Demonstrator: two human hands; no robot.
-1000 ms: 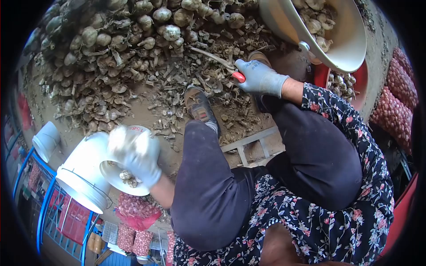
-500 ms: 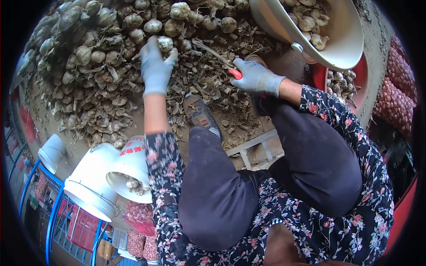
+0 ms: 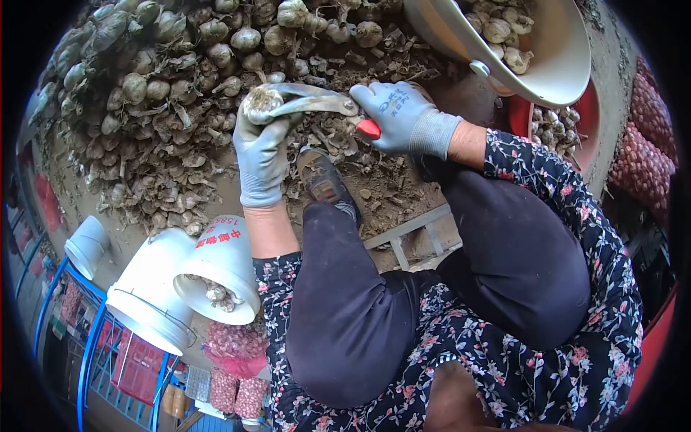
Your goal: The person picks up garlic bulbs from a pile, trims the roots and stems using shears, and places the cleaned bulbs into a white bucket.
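Observation:
My left hand [image 3: 260, 162], in a grey-white work glove, is closed around a garlic bulb [image 3: 260, 106] in front of the heap. My right hand [image 3: 404, 119], gloved the same way, grips red-handled pruning shears [image 3: 327, 103]. The shears' curved blades are spread and reach left to the bulb, one on its upper side and one at its lower right. A stem seems to lie between them, though I cannot make it out clearly. Behind both hands rises a large heap of garlic [image 3: 162, 93] with dry stalks and loose skins.
A tilted cream bucket [image 3: 554, 68] holding bulbs is at upper right, above a red tub [image 3: 586, 137] of garlic. White buckets [image 3: 155, 281] lie at left beside a blue metal rack [image 3: 90, 335]. Red mesh sacks [image 3: 640, 162] stand far right. A low wooden stool [image 3: 399, 252] shows between my knees.
My left hand has drawn back from the heap with a garlic bulb in it. The shears, closed before, have opened and swung left to the bulb.

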